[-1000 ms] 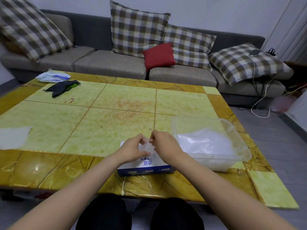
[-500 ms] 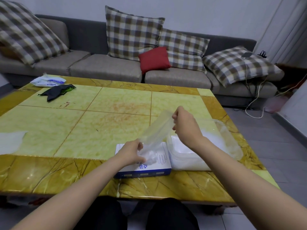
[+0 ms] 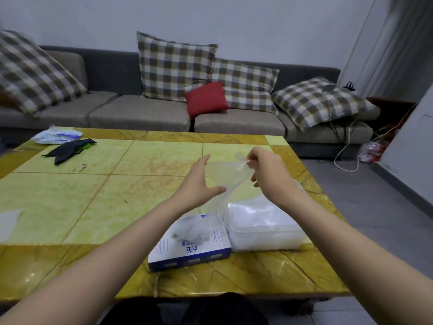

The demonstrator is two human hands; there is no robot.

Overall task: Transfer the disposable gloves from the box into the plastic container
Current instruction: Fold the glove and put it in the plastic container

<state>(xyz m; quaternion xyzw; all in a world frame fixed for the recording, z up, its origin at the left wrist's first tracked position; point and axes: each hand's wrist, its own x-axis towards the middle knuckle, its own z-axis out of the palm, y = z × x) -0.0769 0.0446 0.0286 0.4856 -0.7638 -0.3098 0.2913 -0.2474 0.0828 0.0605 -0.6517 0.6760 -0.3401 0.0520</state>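
A: Why is the thin clear plastic glove (image 3: 228, 177) raised at frame centre?

B: My right hand (image 3: 267, 174) pinches its top, likely to clear the blue-and-white cardboard box (image 3: 192, 248) below. My left hand (image 3: 199, 181) is open beside it.

We see the box (image 3: 189, 245) near the front edge of the table (image 3: 93, 195), the plastic container (image 3: 264, 233) just right of it. Above both are our left hand (image 3: 199, 184) and right hand (image 3: 267, 172), with a glove (image 3: 225, 181) between them, hanging from the right hand down to the box top. Far left corner: a packet (image 3: 57, 136), with a cloth (image 3: 68, 150) just in front of it. A sheet (image 3: 8, 221) lies at the table's left edge. The sofa (image 3: 140, 113) stands behind the table, with cushions (image 3: 175, 66) on it
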